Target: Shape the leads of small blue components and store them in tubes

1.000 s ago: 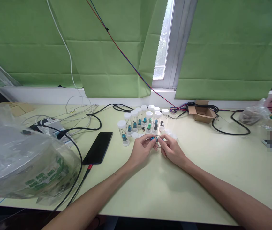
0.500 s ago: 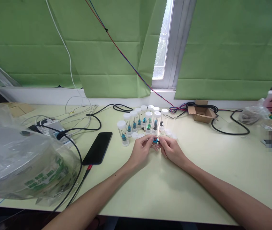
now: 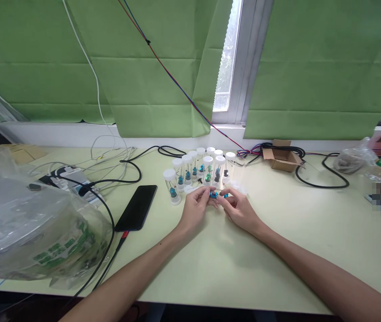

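My left hand [image 3: 194, 206] pinches a small blue part [image 3: 213, 195] with some dark in it, between thumb and fingers. Its exact kind is too small to make out. Close on the right, my right hand [image 3: 242, 210] has its fingers closed around a second small blue piece [image 3: 226, 195], partly covered by the fingertips. Just beyond my hands stand several clear tubes with white caps, such as the front left tube [image 3: 173, 190]. Inside them are small blue, green or dark pieces on thin wires. A tube lying flat is partly hidden behind my fingers.
A black phone [image 3: 137, 207] with a plugged cable lies left of my arm. A large plastic-wrapped bundle [image 3: 39, 223] fills the left side. Along the back are a small open cardboard box [image 3: 281, 160], coiled black cables [image 3: 324, 185] and a clear plastic bag [image 3: 354, 156].
My right fingers have shifted and lifted slightly, their grip now more open to view. The blue part in my left hand shows more, and a second blue piece appears at my right fingertips.
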`<state>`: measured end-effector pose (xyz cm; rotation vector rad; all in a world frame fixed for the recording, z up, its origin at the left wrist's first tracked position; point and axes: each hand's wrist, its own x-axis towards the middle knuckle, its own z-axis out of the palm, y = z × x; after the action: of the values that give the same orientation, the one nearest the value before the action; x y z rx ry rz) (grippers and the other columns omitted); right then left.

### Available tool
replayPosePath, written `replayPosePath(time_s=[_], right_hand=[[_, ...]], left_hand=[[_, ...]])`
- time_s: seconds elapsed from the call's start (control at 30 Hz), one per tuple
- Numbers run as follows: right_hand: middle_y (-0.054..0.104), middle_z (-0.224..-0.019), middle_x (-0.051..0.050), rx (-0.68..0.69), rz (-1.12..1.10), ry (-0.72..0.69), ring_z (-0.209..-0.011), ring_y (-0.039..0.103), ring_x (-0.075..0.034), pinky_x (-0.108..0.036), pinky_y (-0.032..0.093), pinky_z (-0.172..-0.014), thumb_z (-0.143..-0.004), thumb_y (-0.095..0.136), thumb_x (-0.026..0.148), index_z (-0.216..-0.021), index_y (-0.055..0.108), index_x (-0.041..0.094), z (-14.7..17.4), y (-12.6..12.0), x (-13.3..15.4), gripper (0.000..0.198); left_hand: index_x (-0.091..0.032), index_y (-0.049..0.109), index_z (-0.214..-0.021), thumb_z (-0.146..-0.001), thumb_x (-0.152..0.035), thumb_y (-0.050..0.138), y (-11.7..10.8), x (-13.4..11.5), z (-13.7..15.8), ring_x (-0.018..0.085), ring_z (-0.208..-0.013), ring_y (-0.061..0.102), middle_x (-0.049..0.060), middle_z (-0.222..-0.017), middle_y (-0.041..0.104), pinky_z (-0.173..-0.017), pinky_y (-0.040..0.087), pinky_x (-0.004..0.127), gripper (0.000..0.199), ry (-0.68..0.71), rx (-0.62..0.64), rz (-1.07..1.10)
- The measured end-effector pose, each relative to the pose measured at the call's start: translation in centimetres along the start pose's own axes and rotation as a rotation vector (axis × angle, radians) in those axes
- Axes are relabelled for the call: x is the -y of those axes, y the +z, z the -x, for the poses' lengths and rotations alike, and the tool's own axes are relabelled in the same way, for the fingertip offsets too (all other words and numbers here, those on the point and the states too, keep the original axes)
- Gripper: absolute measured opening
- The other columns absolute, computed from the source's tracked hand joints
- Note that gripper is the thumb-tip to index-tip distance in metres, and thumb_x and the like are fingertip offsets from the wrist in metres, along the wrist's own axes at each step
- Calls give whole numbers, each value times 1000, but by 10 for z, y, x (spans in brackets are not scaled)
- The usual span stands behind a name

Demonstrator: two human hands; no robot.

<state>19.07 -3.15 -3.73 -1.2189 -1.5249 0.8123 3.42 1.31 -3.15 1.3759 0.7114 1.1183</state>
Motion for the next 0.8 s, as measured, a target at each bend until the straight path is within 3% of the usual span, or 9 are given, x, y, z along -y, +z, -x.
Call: replayPosePath(time_s=[0.37,0.57,0.8], right_hand=[[42,-44,9,-26,19,-2,-37,35,-9,-23,25,-40,-95,50,49,-84,51,21,0,-1,-3,30],[40,-41,9,-22,-2,20,-35,35,-9,-23,27,-39,-94,49,53,-79,50,21,0,-1,2,36],[40,-40,7,-30,22,17,-35,38,-10,-25,31,-40,-95,43,58,-67,48,21,-2,-1,-3,47]], left_hand=[[-15,63,-99,-92,-47,54,2,1,1,16,-67,66,4,-79,67,-68,55,31,33,-20,54,-2],[-14,63,-81,-92,-46,53,5,-5,2,9,-49,50,0,-64,57,-49,42,23,35,-19,59,-66],[-14,66,-84,-89,-48,57,5,-6,2,10,-50,51,2,-64,59,-48,41,23,35,-45,85,-32]])
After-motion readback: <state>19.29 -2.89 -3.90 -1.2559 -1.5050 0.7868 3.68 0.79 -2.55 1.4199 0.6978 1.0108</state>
